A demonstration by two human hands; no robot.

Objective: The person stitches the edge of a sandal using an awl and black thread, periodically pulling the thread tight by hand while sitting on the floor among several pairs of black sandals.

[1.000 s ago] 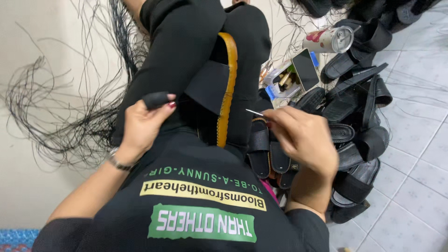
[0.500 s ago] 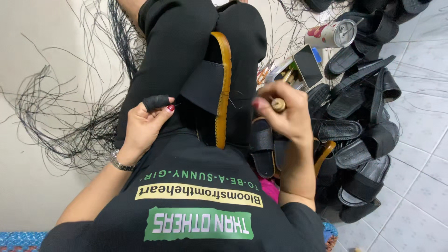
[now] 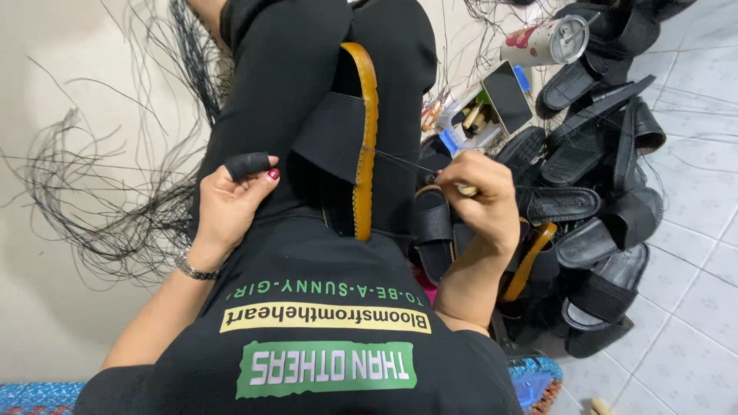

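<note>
**Sandal stitching, lap position**

Sandal (image 3: 350,146), black strap with tan sole edge, lay on the lap. Left hand (image 3: 231,204), fingers loosely curled and holding nothing, rested beside it. Right hand (image 3: 480,196) was closed on a wooden-handled tool (image 3: 463,188), thread (image 3: 400,159) taut to the sole edge. Black sandals (image 3: 600,192) lay piled on the floor.

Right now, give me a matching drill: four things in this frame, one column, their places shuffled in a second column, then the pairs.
Things:
1. black strap sandal with tan stitched sole
2. left hand
3. white and red metal can
4. tangle of loose black thread

Places:
A. lying on its side at top right, near the sandal pile
B. on the pale floor at the left
C. wedged between the legs
D. on the left thigh, black sleeve on one finger

Pairs: 1-C, 2-D, 3-A, 4-B
</note>
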